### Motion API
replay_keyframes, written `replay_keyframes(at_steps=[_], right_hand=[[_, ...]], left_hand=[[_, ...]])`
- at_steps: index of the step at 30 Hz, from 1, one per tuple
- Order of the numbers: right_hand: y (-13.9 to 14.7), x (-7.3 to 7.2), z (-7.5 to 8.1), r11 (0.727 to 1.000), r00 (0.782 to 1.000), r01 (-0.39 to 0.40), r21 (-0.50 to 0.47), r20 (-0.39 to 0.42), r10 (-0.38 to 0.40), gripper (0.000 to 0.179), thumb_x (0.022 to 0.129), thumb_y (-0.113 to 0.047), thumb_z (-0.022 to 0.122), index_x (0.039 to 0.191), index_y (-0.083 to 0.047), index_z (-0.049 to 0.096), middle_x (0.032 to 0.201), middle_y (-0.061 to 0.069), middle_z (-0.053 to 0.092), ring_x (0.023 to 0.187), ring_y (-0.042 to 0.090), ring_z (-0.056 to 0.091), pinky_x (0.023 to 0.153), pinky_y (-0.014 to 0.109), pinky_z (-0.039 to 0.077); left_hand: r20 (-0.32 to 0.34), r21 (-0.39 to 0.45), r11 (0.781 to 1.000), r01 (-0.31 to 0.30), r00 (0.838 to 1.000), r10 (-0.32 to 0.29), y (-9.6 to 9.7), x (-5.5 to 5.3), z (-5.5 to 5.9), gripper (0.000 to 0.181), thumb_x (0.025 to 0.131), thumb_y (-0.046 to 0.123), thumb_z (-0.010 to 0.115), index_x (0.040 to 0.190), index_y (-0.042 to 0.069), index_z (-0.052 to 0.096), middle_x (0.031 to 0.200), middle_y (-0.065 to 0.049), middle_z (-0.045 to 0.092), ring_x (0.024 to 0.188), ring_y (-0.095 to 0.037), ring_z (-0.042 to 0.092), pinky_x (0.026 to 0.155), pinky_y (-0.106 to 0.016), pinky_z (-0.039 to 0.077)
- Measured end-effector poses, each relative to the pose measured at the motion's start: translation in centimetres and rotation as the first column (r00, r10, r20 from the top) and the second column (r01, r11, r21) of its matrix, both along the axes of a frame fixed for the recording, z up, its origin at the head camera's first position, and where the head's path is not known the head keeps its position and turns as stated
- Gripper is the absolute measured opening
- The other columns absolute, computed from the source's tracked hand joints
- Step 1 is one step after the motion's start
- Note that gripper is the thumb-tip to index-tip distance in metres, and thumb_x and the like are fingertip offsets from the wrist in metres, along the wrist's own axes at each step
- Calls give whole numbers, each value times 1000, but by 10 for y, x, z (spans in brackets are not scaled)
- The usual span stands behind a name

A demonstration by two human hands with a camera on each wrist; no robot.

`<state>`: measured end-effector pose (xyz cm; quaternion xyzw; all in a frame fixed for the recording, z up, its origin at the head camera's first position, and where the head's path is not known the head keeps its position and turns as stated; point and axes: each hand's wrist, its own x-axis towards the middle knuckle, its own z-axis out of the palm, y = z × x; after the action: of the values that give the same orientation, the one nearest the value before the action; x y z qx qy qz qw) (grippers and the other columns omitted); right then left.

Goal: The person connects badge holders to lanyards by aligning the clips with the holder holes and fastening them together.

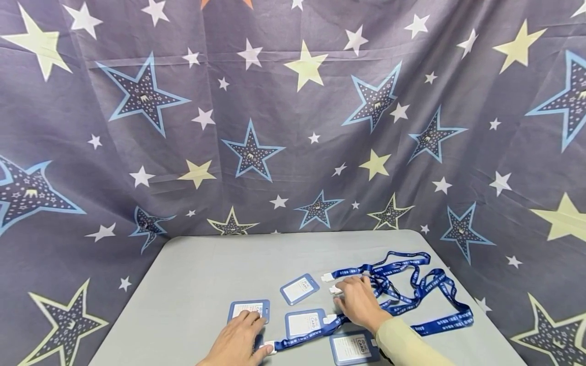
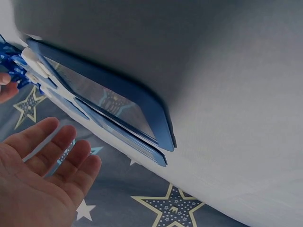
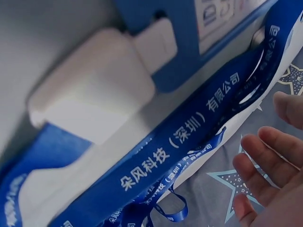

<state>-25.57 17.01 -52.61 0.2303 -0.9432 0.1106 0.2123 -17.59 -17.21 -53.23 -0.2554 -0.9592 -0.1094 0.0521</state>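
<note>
My left hand (image 1: 239,338) hovers with its fingers spread over a blue-framed badge holder (image 1: 261,303), covering its lower part. By its thumb lies a white lanyard clip (image 1: 270,347) on a blue strap; a second badge holder is mostly hidden there. In the left wrist view the left hand (image 2: 52,165) is palm up to the camera, holding nothing. My right hand (image 1: 359,301) reaches over the blue lanyards (image 1: 398,267), its fingertips close to another white clip (image 1: 335,290). The right wrist view shows the right hand's fingers (image 3: 270,161) loosely bent beside a printed lanyard (image 3: 165,153), gripping nothing.
More badge holders lie on the grey table (image 1: 206,269): one tilted (image 1: 299,288), one in the middle (image 1: 299,324) under a strap, one near the front (image 1: 351,348). Lanyards tangle toward the right edge. A star-patterned curtain (image 1: 274,107) stands behind the table.
</note>
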Motion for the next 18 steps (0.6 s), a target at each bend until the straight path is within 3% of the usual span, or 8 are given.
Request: replay_keyframes(at_steps=[5, 10, 18], right_hand=[[-1, -8, 1, 1000, 1000, 18, 7, -9, -18, 29, 78, -19, 88, 103, -9, 77, 103, 6, 75, 98, 28, 65, 93, 56, 41], [-3, -13, 2, 999, 999, 30, 11, 12, -30, 29, 77, -16, 88, 103, -7, 77, 100, 6, 75, 95, 28, 64, 85, 49, 40], [-3, -20, -2, 998, 999, 36, 60, 36, -38, 29, 76, -16, 87, 103, -9, 77, 100, 4, 75, 92, 26, 63, 82, 45, 40]], left_hand=[[-4, 0, 1000, 0, 1000, 0, 0, 2, 2, 65, 91, 59, 66, 128, 5, 68, 125, -11, 65, 116, -32, 59, 97, -55, 52], [-30, 4, 1000, 6, 1000, -6, -1, 3, 1, 66, 91, 60, 65, 127, 6, 68, 124, -10, 65, 114, -30, 59, 96, -54, 53], [-73, 10, 1000, 28, 997, -27, 1, 2, -3, 64, 91, 59, 66, 126, 5, 69, 122, -8, 66, 113, -28, 59, 95, -51, 53]])
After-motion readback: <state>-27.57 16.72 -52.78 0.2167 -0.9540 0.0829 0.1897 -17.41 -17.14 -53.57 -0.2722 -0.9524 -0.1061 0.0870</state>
